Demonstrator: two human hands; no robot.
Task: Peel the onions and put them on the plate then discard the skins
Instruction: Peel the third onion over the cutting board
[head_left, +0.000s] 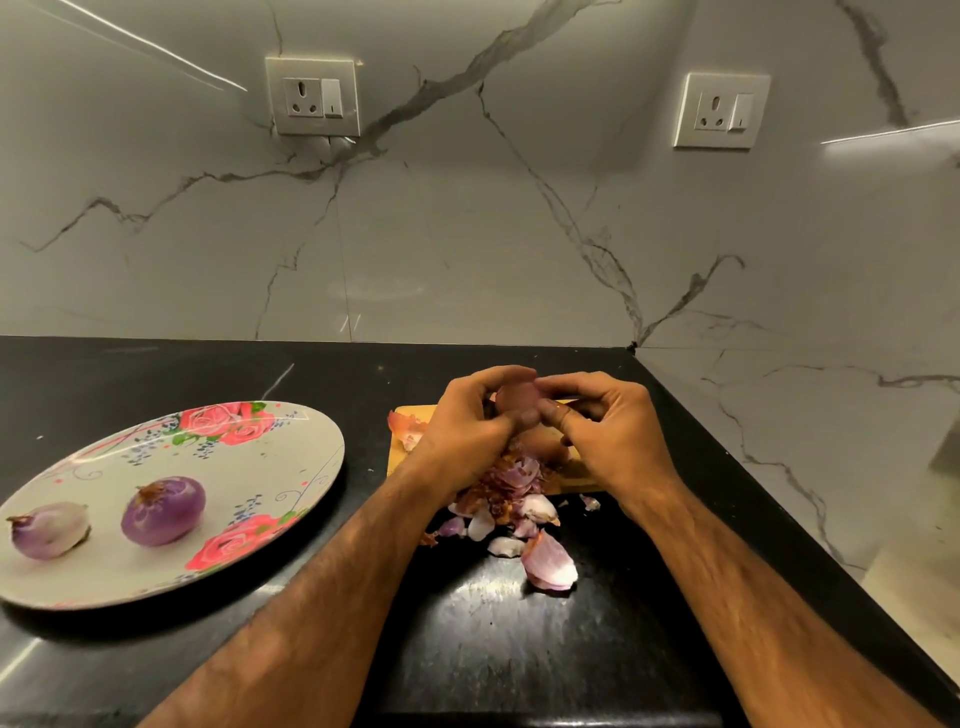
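Left hand (470, 415) and right hand (605, 421) both grip one onion (514, 397) above skins (511, 499); two peeled onions (163, 511) on plate (270, 457).

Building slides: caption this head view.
Left hand and right hand hold an onion over skins; two peeled onions on plate.

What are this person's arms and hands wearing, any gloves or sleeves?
Nothing worn shows. The left hand and right hand are gloveless, with no watch or bracelet at either wrist. Both forearms are uncovered and lightly haired down to the picture's edge; no sleeve is in view.
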